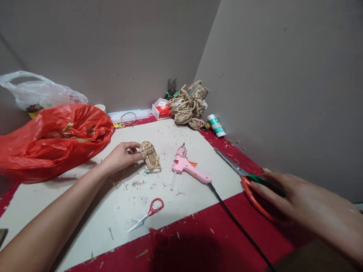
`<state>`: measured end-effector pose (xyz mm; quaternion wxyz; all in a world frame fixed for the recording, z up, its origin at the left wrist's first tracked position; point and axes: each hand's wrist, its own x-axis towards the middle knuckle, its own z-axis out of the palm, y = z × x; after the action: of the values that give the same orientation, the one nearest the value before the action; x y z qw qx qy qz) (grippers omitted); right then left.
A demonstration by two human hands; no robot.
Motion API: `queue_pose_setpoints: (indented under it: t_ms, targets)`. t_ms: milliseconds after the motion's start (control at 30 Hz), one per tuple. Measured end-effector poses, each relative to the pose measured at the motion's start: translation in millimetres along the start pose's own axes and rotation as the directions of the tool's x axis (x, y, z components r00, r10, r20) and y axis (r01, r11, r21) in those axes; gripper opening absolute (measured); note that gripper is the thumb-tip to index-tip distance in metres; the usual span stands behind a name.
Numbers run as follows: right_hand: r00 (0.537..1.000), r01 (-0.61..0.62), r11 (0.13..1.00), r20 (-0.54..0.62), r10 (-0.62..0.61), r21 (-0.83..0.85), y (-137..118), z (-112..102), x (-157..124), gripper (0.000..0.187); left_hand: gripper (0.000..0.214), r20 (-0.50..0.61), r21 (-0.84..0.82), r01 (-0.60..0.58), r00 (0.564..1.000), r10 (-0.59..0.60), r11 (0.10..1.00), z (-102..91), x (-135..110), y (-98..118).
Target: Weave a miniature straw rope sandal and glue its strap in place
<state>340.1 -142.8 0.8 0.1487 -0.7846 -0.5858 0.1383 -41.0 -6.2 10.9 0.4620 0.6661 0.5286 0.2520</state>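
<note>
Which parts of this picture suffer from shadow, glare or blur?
Head view: a dark shadow lies across the red cloth at the bottom, where one handle of the small scissors nearly vanishes; head view: soft highlights on the red plastic bag; head view: the right hand looks slightly blurred, while the pink glue gun reads clearly.

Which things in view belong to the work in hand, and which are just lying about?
Likely part of the work:
woven piece, in the left hand
large scissors, in the right hand
pink glue gun, between the hands
braided cord, similar-looking fibre

Seemingly just lying about:
small red-handled scissors
red plastic bag
white plastic bag
tissue box
white-and-green roll
</note>
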Motion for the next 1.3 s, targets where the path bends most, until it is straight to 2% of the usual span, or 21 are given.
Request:
queue_pose_setpoints:
  t_ms: [33, 67, 167, 233, 300, 367, 400, 500, 600, 667, 733, 800, 867, 933, 1033, 1100, 1167, 1300]
  targets:
    - [0.999, 0.020, 0.998, -0.040, -0.022, -0.059, -13.4, -3.6, -2.0, 0.047, 0.030, -0.014, 0.041, -0.034, 0.999, 0.035, 0.999, 0.8, 0.1, -0.2]
    - [0.996, 0.062, 0.997, -0.063, -0.064, -0.037, -29.0, -6.4, -3.6, 0.042, 0.031, -0.023, 0.072, -0.068, 0.997, 0.070, 0.995, 1.4, 0.2, -0.3]
    - [0.968, 0.251, 0.943, -0.052, -0.246, 0.218, -80.6, -4.4, -0.9, 0.033, 0.031, -0.010, 0.071, -0.149, 0.989, 0.150, 0.986, 4.4, -0.2, 0.0]
    - [0.932, 0.330, 0.876, 0.027, -0.362, 0.352, -111.5, 6.8, 10.1, 0.029, 0.032, 0.003, 0.025, -0.179, 0.984, 0.179, 0.984, 7.4, -1.3, 0.6]
    - [0.903, 0.305, 0.821, 0.127, -0.411, 0.483, -136.3, 23.2, 27.3, 0.034, 0.031, 0.000, 0.008, -0.209, 0.978, 0.209, 0.978, 10.5, -2.7, 1.5]
    - [0.858, 0.186, 0.752, 0.269, -0.438, 0.632, -155.2, 40.0, 46.2, 0.045, 0.030, 0.002, 0.005, -0.244, 0.970, 0.244, 0.970, 12.9, -4.0, 2.5]
    - [0.838, 0.164, 0.737, 0.302, -0.455, 0.656, -162.8, 47.2, 54.7, 0.047, 0.029, 0.012, 0.000, -0.261, 0.965, 0.261, 0.965, 13.9, -4.7, 3.0]
    - [0.769, 0.148, 0.690, 0.356, -0.531, 0.709, -178.8, 61.5, 72.5, 0.045, 0.025, 0.051, -0.036, -0.298, 0.953, 0.299, 0.954, 16.3, -6.3, 4.1]
    - [0.739, 0.120, 0.642, 0.364, -0.567, 0.757, -184.6, 64.9, 80.3, 0.038, 0.032, 0.090, -0.131, -0.279, 0.952, 0.292, 0.951, 15.9, -6.5, 4.2]
    - [0.741, 0.099, 0.615, 0.355, -0.571, 0.782, -183.5, 61.8, 82.6, 0.034, 0.047, 0.089, -0.253, -0.235, 0.960, 0.265, 0.938, 12.2, -5.2, 4.0]
    - [0.749, 0.074, 0.580, 0.339, -0.570, 0.812, -180.1, 55.5, 83.0, 0.032, 0.056, -0.015, -0.356, -0.224, 0.972, 0.235, 0.907, 6.3, -3.2, 4.6]
    - [0.778, 0.026, 0.530, 0.315, -0.543, 0.848, -176.5, 48.3, 80.6, 0.034, 0.052, -0.177, -0.401, -0.240, 0.967, 0.182, 0.884, 1.9, -2.0, 6.8]
    - [0.812, -0.028, 0.463, 0.290, -0.506, 0.886, -174.6, 43.0, 74.5, 0.037, 0.041, -0.229, -0.429, -0.216, 0.965, 0.126, 0.877, 3.3, -3.7, 11.1]
    - [0.824, -0.080, 0.390, 0.281, -0.491, 0.917, -174.9, 40.9, 65.5, 0.036, 0.034, -0.124, -0.476, -0.138, 0.988, 0.089, 0.869, 11.5, -8.4, 16.4]
    - [0.818, -0.115, 0.321, 0.273, -0.506, 0.940, -176.8, 41.9, 51.1, 0.036, 0.029, 0.035, -0.528, -0.096, 0.990, 0.135, 0.844, 29.2, -17.8, 22.8]
    - [0.821, -0.106, 0.323, 0.266, -0.505, 0.940, -175.9, 42.8, 43.4, 0.036, 0.025, 0.038, -0.559, -0.103, 0.988, 0.149, 0.823, 37.5, -22.2, 24.8]
    - [0.839, -0.108, 0.309, 0.253, -0.482, 0.945, -172.3, 43.2, 37.0, 0.036, 0.021, -0.013, -0.591, -0.118, 0.991, 0.137, 0.798, 41.0, -24.2, 25.4]
    - [0.920, -0.043, 0.276, 0.145, -0.364, 0.960, -162.9, 45.1, 24.2, 0.034, 0.015, -0.057, -0.643, -0.118, 0.993, 0.107, 0.757, 42.8, -24.9, 27.1]
